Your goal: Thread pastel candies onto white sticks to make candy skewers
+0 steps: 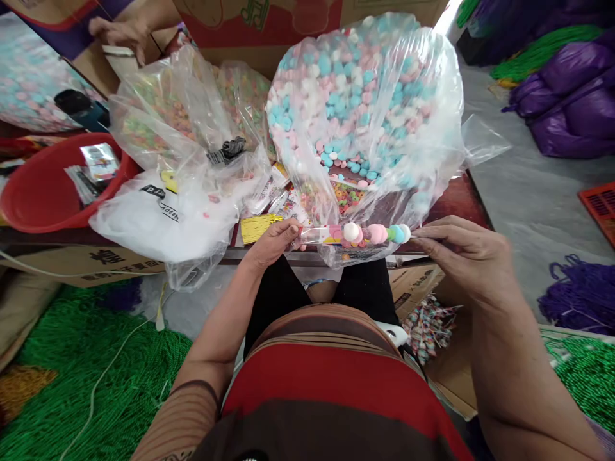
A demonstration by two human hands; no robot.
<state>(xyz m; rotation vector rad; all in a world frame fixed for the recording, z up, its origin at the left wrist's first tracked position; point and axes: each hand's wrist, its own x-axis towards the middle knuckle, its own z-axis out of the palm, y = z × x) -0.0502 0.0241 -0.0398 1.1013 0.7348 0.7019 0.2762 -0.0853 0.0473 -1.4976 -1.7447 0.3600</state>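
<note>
A candy skewer with white, pink, green and blue marshmallow-like pieces lies level between my two hands. Its left part sits in a narrow clear wrapper with some coloured print. My left hand is closed on the wrapper's left end. At the other end, my right hand pinches the thin pale stick just beyond the blue and white pieces. Just past the skewer stands a big clear bag of pink, blue and white candies, its mouth facing me. Ring-shaped candies show below that mouth.
Left of the big bag are yellow twist ties, bags of orange and green candies, a white plastic bag and a red basin. Another person's hand is at upper left. Finished-looking skewers fill a box below right.
</note>
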